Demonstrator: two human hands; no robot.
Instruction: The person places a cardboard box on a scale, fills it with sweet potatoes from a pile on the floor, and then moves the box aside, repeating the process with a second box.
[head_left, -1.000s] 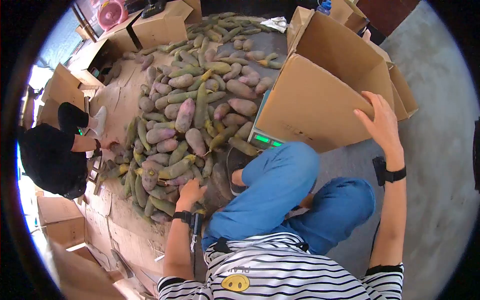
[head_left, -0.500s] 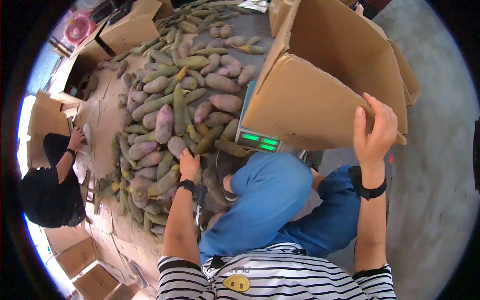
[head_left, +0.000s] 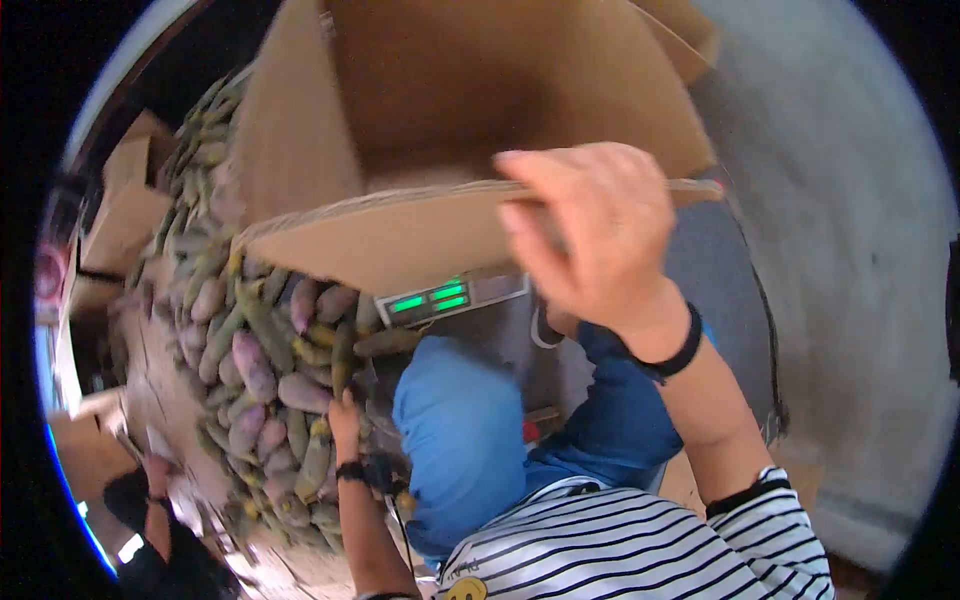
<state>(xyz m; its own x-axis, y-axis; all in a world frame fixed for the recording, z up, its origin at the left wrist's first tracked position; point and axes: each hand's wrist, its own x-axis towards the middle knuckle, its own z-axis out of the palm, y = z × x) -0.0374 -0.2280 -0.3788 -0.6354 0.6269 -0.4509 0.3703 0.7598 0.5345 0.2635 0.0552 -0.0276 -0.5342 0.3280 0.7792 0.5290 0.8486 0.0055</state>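
Note:
My right hand [head_left: 600, 230] is at the near edge of a large open cardboard box [head_left: 370, 235], with fingers over the edge and the thumb on the outside. The box is tilted up, and its inner walls and brown floor show. Beneath it is a digital scale [head_left: 455, 298] with lit green displays. Low at the left, my left hand [head_left: 345, 420] is at the right end of a pale purplish, radish-like vegetable [head_left: 303, 392]. Its fingers are small and blurred, so I cannot make out whether they grip it. Other long green and purple vegetables lie around it.
A heap of vegetables [head_left: 250, 330] spreads over the floor on the left. Another person's arm [head_left: 158, 510] shows at lower left, near cardboard boxes. Further cartons [head_left: 130, 205] stand at upper left. Grey floor [head_left: 840, 250] lies to the right.
The view has turned and shifted, so the box now stands higher and more central. My right hand stays at the box edge. My left hand stays by the same vegetable, which keeps its place in the heap.

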